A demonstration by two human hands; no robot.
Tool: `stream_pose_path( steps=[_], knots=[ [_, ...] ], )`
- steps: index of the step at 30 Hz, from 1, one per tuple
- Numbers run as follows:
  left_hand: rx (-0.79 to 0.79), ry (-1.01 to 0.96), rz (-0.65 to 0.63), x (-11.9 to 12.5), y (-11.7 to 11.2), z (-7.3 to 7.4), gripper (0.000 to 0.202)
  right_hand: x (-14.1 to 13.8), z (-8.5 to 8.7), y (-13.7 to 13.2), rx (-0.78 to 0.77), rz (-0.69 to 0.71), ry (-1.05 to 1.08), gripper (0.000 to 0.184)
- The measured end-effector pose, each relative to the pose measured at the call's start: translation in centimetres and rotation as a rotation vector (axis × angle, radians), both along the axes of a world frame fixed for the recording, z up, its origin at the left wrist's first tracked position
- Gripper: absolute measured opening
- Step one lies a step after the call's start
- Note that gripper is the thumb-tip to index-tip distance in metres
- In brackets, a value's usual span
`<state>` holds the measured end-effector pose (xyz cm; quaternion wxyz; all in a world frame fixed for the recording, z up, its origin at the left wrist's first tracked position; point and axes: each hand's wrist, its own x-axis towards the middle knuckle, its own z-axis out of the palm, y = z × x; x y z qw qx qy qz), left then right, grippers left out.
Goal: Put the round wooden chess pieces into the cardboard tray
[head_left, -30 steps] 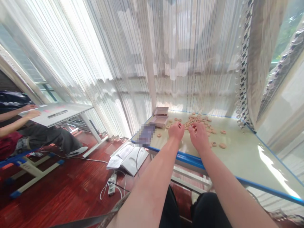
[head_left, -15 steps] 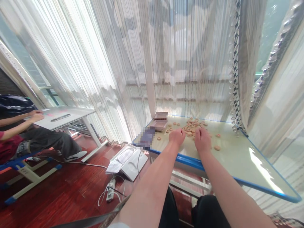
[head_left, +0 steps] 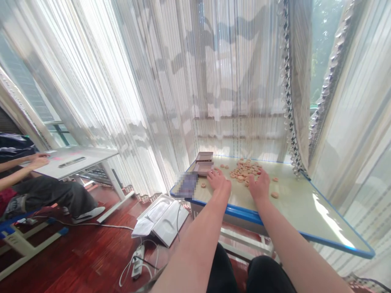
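Observation:
A pile of round wooden Chinese chess pieces [head_left: 244, 167] lies on the pale tabletop [head_left: 293, 211], with a few strays around it. My left hand [head_left: 220, 181] is open with its fingers spread, palm down, just left of the pile and close to the open box tray [head_left: 203, 168]. At the pile's right edge is my right hand [head_left: 259, 185], its thumb and fingers apart. A reddish spot shows by its fingertips, too small to make out. One loose piece [head_left: 274, 195] lies right of that hand, and another [head_left: 203, 185] lies left of my left hand.
Behind the tray stands the box lid [head_left: 204, 156]. A blurred dark object [head_left: 186, 185] lies at the table's left corner. On the floor are an open white box [head_left: 165, 219] and a power strip [head_left: 138, 260] with cables. Another person's hands [head_left: 38, 160] rest at a white table.
Both hands were curled closed before and have now opened. My left hand has shifted left toward the tray. The camera view has tilted and turned slightly.

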<state>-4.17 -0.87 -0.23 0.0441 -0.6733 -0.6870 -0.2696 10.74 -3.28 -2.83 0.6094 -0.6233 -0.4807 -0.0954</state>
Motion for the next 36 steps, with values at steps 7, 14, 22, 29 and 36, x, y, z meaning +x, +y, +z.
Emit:
stream_pose_path(
  steps=[7,14,22,29,36],
  knots=[
    [-0.033,-0.015,0.008,0.3,-0.5,0.4,0.036,0.2,0.0,0.0,-0.052,0.024,-0.051,0.034],
    [-0.044,-0.092,0.089,0.2,0.4,0.2,0.050,-0.1,0.1,-0.3,-0.131,0.128,-0.007,0.034],
    [-0.058,-0.067,0.093,0.3,0.6,-0.1,0.048,-1.1,0.3,-0.7,-0.125,0.197,-0.259,0.031],
    [-0.112,-0.138,0.077,-0.3,0.4,0.4,0.051,-1.8,0.6,-1.0,-0.212,0.247,-0.417,0.031],
    [-0.106,-0.223,-0.063,-0.7,0.5,0.3,0.080,-2.3,0.8,-0.7,-0.254,0.219,-0.546,0.028]
  ],
)
